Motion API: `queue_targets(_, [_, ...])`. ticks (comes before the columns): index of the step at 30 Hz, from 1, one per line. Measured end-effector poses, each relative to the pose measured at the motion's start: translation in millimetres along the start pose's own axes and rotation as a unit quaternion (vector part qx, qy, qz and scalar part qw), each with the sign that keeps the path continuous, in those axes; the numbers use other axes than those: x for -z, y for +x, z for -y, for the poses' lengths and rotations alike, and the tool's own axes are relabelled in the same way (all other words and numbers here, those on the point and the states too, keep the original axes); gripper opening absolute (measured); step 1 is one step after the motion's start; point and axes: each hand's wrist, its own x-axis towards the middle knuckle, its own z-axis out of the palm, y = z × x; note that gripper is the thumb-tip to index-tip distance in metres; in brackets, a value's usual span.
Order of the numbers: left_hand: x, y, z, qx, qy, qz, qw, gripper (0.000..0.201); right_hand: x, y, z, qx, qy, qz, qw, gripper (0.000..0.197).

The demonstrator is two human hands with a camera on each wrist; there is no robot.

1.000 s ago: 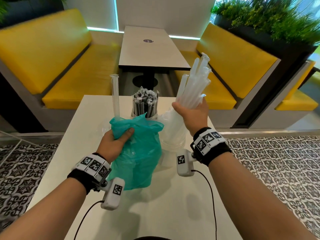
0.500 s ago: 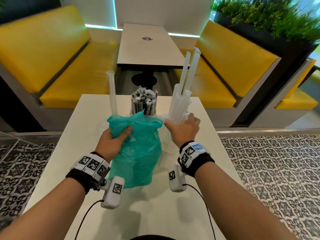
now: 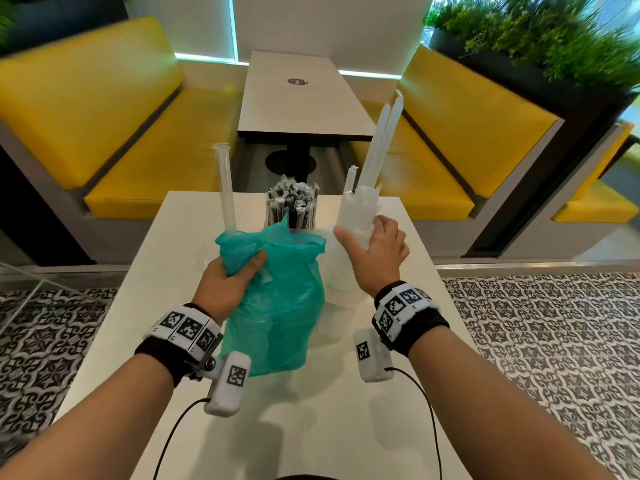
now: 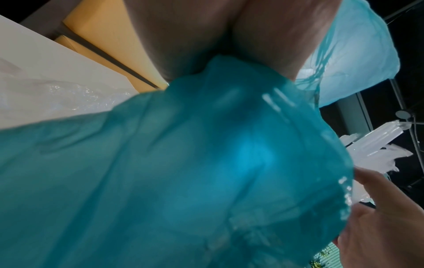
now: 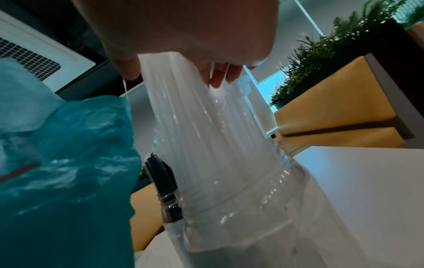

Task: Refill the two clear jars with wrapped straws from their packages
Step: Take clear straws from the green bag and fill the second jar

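Your left hand [image 3: 228, 277] is gripping the bunched top of the teal bag [image 3: 277, 306], fingers and thumb curled tight round the plastic. The bag is standing on the near half of the white table [image 3: 346, 427], just left of the clear jar [image 5: 241, 208].

Your right hand [image 3: 375, 249] is sitting on the bundle of white wrapped straws [image 3: 360, 209], which is standing in that jar. The fingers are wrapping the far side and the thumb is sticking out to the left, so it's a loose, fairly wide hold, not a clamp. The right wrist view is showing fingertips [image 5: 220, 76] pressing on the wrappers. Two or three straws are poking well above the rest, leaning up and to the right.

The second jar, full of dark wrapped straws [image 3: 292, 206], is standing just behind the bag, between it and the far table edge. A single clear straw [image 3: 227, 188] is standing upright at the bag's far left; can't tell what's holding it. Crinkled clear wrap [image 4: 69, 90] is lying on the table left of the bag.

Yellow benches [image 3: 114, 133] are flanking a second table [image 3: 298, 98] beyond.
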Motion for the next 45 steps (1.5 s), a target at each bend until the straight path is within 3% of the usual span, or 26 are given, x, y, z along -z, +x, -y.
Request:
queue_targets(4, [-2.4, -0.7, -0.6, 0.001, 0.000, 0.005, 1.000, 0.012, 0.3, 2.3, -8.7, 0.010, -0.022, 0.008, 1.000, 0.073])
queue_targets(9, [-4.2, -1.8, -0.5, -0.001, 0.001, 0.013, 1.000, 0.010, 0.2, -7.6, -23.9, 0.012, -0.106, 0.075, 0.991, 0.081])
queue_targets(19, [-5.2, -1.5, -7.6, -0.003, 0.004, 0.017, 1.000, 0.015, 17.7, 17.9, -2.9, 0.001, 0.048, 0.086, 0.995, 0.117])
queue_targets(21, [-5.3, -2.5, -8.5, -0.005, 0.000, 0.014, 1.000, 0.014, 19.0, 13.0, -0.8, -0.007, 0.054, 0.108, 0.993, 0.114])
queue_targets(26, [-4.0, -6.8, -9.8, -0.006, -0.001, 0.002, 1.000, 0.014, 9.3, -9.1, -16.0, 0.041, -0.105, 0.160, 0.981, 0.102])
queue_targets(31, [-2.3, -9.3, -12.5, -0.005, 0.002, -0.002, 1.000, 0.009, 17.7, -7.0, -11.3, 0.020, -0.006, 0.137, 0.990, 0.111])
queue_targets(34, [-3.4, -10.2, -13.6, -0.003, 0.001, -0.010, 1.000, 0.010, 19.6, -0.4, -5.7, 0.006, 0.087, 0.110, 0.990, 0.099])
queue_targets(38, [-3.6, -12.2, -12.0, 0.004, -0.002, -0.011, 1.000, 0.022, 30.6, 5.0, 9.0, -0.071, 0.227, 0.074, 0.969, 0.076])
queue_targets(42, [-4.0, -14.7, -12.3, 0.003, -0.009, -0.005, 1.000, 0.016, 27.2, 1.3, 9.3, -0.034, 0.156, 0.046, 0.986, 0.056])
queue_targets(45, [-2.1, -14.7, -12.4, 0.000, -0.008, -0.003, 1.000, 0.015, 15.8, 1.7, -8.8, -0.025, 0.119, 0.063, 0.991, 0.051])
